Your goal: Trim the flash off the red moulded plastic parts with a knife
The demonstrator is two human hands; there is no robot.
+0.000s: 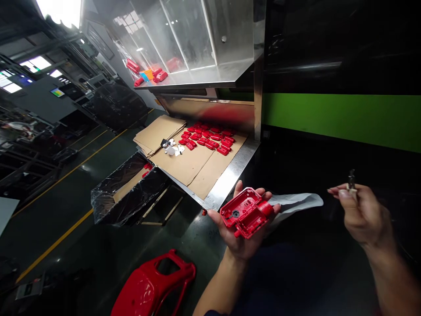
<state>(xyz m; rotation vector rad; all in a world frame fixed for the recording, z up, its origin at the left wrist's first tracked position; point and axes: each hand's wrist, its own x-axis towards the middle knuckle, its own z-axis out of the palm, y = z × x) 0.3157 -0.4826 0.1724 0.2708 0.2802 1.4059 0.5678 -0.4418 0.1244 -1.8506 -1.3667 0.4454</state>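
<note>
In my left hand [241, 251] lies a red plastic housing [244, 206], open side up, with ribbed compartments and a dark round spot inside. My fingers curl around its far edge and the thumb presses its left side. A whitish thin sheet [297, 202], cloth or plastic, trails to the right from behind those fingers. Off to the right, apart from the housing, my right hand [365, 217] pinches a short tool with a dark metal tip [351, 176] pointing up, resembling a drill bit. Its lower part is hidden in the fingers.
Ahead stands a metal-edged workbench [237, 173] covered in cardboard, bearing several red housings [213, 138], white scraps [170, 149] and stacked cardboard [159, 134]. Above is a metal shelf [204, 79] with red parts. A plastic-lined bin [113, 193] and red stool [144, 285] stand at left.
</note>
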